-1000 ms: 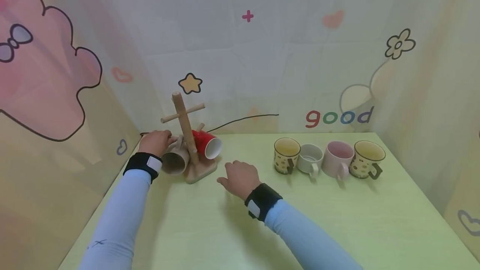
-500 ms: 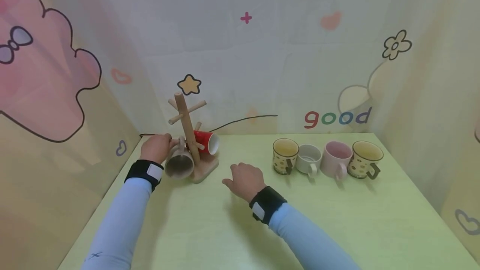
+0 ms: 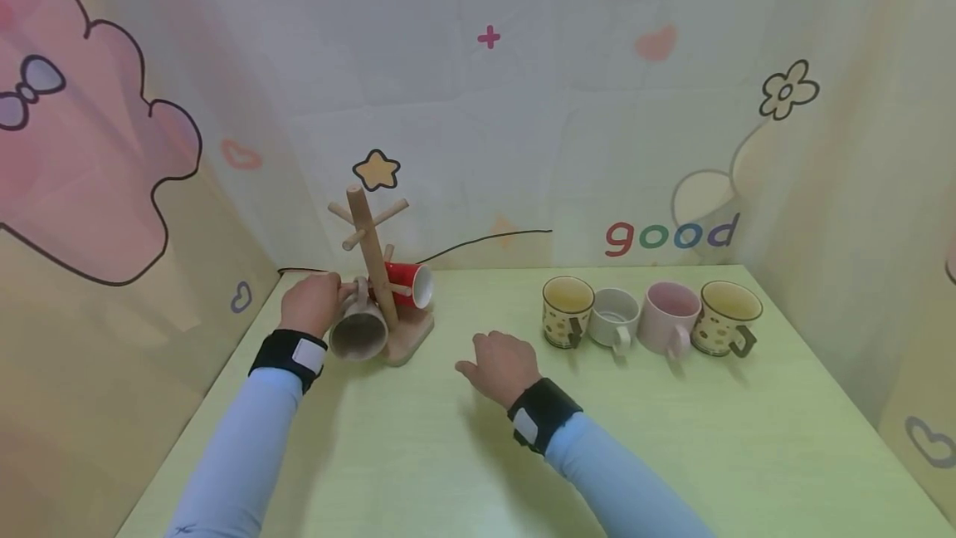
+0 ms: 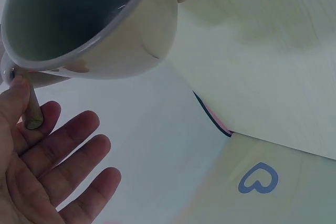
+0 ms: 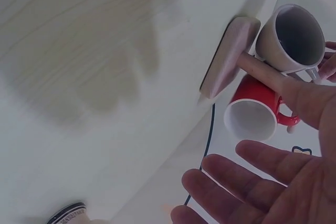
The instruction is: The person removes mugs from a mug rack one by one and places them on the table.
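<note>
My left hand is at a low peg on the left of the wooden mug tree. In the left wrist view, thumb and index finger pinch the end of that peg, the other fingers spread away. A whitish mug hangs from the same peg by its handle, mouth towards me. Behind the post, a red mug with a white inside hangs on another low peg, mouth facing right. My right hand hovers over the table right of the stand, fingers loosely extended, holding nothing.
At the back right of the table, a spotted yellow mug, a white cup, a pink mug and another spotted mug stand in a row, handles towards me. A printed curtain closes off the back.
The mug tree has turned on the table, its pegs, base and both hung mugs swinging round, with my left hand at the peg. My right hand has shifted slightly right and nearer me.
</note>
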Demonstrator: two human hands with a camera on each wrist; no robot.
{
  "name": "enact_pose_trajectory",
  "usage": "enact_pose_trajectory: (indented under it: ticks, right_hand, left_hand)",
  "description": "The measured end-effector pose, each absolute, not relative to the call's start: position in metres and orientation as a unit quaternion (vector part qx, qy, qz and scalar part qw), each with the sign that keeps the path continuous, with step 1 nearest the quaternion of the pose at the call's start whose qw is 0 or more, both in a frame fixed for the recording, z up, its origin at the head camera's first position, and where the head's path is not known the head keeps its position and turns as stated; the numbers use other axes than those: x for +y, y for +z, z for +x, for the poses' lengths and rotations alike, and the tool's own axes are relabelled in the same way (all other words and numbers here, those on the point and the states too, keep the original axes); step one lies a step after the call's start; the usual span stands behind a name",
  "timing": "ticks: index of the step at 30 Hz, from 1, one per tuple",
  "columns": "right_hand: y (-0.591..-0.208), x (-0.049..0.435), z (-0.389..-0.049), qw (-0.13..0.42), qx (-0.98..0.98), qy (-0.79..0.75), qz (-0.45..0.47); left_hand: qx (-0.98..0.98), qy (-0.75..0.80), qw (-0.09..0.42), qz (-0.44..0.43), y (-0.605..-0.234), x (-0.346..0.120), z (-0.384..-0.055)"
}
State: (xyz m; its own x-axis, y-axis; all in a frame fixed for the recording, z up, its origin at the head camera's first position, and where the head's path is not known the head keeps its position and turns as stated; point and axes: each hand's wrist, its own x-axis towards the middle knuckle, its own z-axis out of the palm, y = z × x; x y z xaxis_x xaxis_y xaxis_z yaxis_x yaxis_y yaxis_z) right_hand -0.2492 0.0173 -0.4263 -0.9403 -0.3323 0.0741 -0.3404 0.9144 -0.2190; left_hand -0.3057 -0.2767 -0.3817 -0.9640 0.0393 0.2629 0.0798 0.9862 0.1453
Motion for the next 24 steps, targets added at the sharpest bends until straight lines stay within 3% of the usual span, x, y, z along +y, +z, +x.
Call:
enact_pose_trajectory:
  ticks: [8, 24]
  right_hand:
    - [-0.434, 0.032, -0.246, 0.038, -0.980, 0.114, 0.160]
    - [-0.450, 0.065, -0.244, 0.015, -0.984, 0.135, 0.118]
  left_hand:
    - [-0.989, -0.069, 0.128, -0.020, -0.382, -0.273, -0.300]
    - [-0.987, -0.066, 0.144, -0.004, -0.383, -0.265, -0.292]
